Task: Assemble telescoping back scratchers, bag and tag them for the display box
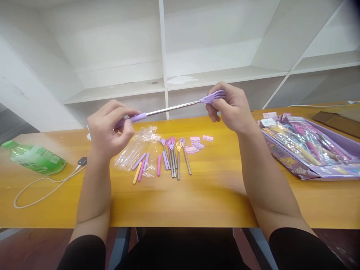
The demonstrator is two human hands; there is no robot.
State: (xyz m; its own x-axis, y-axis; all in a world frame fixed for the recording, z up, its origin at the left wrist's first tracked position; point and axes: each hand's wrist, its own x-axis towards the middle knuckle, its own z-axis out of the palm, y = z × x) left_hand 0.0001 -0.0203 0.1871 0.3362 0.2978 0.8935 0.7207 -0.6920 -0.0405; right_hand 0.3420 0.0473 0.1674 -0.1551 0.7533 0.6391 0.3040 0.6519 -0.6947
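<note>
As seen above the bench (197,206), note purple scratcher (174,108), pinched at its handle (140,117) by the left hand (108,125) and at its claw (208,98) by the right hand (232,107). Flag possible separation: if pulled too hard, might shed handle and drop onto bare-rod scratchers (179,147) on bench.

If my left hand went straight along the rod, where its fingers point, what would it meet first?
Probably the purple claw head, gripped by your right hand, though exact depth is unclear.
</note>
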